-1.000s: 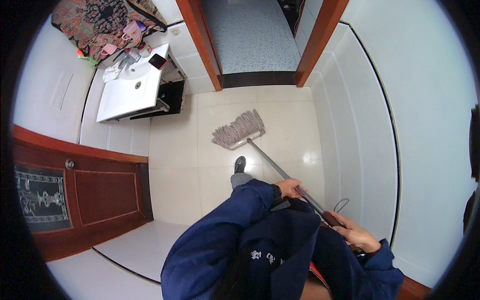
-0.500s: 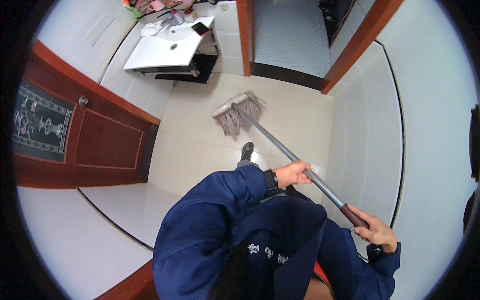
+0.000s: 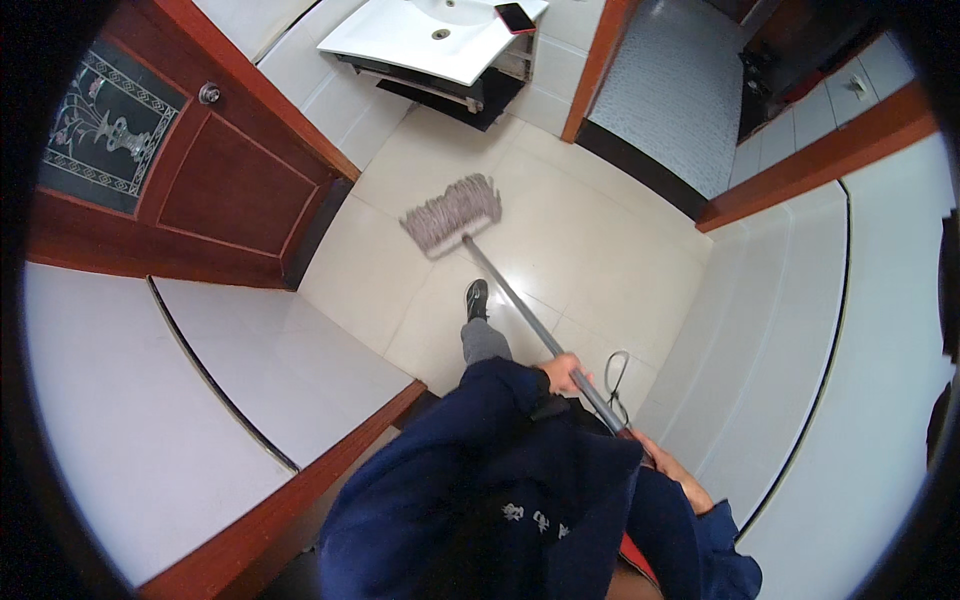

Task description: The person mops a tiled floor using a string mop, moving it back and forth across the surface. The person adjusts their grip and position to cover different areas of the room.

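The floor (image 3: 560,230) is made of big, pale, shiny tiles. A grey, stringy mop head (image 3: 452,213) lies flat on it. One dark shoe (image 3: 477,298) stands on the tiles just behind the mop head. A thin dark cord (image 3: 615,370) lies looped near the white wall.

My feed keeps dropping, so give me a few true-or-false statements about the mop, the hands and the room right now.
1. Both hands grip the grey metal mop handle. True: left hand higher up the pole, right hand near its end.
2. The grey string mop head is lifted onto the white basin. False: it lies on the cream tiled floor.
3. A phone lies on the basin. True.
4. The red-brown wooden door is on the person's right. False: on the left.
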Demonstrator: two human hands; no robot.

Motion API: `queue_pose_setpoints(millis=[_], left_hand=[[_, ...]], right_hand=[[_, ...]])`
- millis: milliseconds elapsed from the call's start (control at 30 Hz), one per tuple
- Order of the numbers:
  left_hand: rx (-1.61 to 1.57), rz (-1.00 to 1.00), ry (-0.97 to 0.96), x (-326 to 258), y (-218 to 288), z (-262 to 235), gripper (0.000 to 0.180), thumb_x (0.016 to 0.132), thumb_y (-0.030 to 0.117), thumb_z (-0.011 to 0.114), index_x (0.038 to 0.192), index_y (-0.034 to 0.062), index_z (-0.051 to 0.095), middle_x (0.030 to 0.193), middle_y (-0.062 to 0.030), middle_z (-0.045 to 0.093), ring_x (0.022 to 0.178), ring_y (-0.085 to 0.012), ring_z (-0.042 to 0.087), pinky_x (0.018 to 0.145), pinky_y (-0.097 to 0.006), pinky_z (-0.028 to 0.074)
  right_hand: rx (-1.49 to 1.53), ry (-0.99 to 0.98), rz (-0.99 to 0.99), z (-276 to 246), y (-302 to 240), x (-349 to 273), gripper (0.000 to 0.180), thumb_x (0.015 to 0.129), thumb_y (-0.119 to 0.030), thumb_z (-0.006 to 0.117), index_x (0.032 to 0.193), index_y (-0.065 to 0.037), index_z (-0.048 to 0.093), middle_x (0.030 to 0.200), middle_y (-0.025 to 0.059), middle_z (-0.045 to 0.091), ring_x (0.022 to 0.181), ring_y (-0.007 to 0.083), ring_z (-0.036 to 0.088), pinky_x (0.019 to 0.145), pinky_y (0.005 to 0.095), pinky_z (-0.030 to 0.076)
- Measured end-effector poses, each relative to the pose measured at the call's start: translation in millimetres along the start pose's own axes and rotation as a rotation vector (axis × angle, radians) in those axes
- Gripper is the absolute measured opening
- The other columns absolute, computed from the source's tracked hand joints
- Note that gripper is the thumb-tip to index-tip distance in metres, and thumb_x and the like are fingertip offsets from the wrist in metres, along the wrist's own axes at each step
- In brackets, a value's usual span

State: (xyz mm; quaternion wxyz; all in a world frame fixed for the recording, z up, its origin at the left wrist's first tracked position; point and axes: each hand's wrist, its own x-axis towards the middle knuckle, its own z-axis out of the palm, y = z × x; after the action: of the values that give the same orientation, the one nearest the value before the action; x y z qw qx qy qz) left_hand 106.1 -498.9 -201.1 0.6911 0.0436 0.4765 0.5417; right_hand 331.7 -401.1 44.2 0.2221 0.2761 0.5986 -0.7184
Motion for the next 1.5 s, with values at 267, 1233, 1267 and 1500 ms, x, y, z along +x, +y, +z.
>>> queue_pose_setpoints(millis=[267,1233,1267,1500], left_hand=[[-0.896,-0.701,0.373,8,10,-1,0.028,0.085,0.018,0.046,0.108,0.0062,0.035,0.09,-0.0118,0.047,0.074,-0.0265,0.052,0.064,-0.047,0.049],[1.575,0.445,0.516,45,35,-292,0.021,0.05,0.022,0.077,0.064,0.0147,0.063,0.066,-0.0101,0.055,0.071,-0.0313,0.053,0.058,-0.047,0.041],[1.618,0.444,0.557,42,17,-262,0.021,0.05,0.023,0.078,0.066,0.0178,0.065,0.066,-0.0096,0.056,0.071,-0.0311,0.053,0.06,-0.046,0.041],[0.889,0.105,0.321,25,-47,-68,0.024,0.081,0.018,0.053,0.097,0.0016,0.05,0.081,-0.013,0.054,0.082,-0.0328,0.056,0.067,-0.047,0.047]], right_hand=[[-0.36,0.301,0.416,24,-36,31,0.047,0.085,-0.012,0.054,0.128,-0.004,0.037,0.123,0.0123,0.047,0.114,0.0191,0.044,0.097,0.0285,0.03],[-0.701,-0.049,0.048,76,-93,282,0.064,0.085,-0.023,0.048,0.136,-0.007,0.012,0.095,0.0304,0.055,0.088,0.0442,0.054,0.076,0.044,0.043],[-0.722,-0.072,0.08,66,-85,254,0.064,0.085,-0.024,0.048,0.136,-0.007,0.013,0.094,0.0302,0.056,0.088,0.0435,0.055,0.076,0.0439,0.043],[-0.829,-0.092,0.179,-10,-8,88,0.065,0.084,-0.028,0.051,0.137,-0.012,0.016,0.101,0.0274,0.056,0.097,0.0391,0.054,0.081,0.0394,0.043]])
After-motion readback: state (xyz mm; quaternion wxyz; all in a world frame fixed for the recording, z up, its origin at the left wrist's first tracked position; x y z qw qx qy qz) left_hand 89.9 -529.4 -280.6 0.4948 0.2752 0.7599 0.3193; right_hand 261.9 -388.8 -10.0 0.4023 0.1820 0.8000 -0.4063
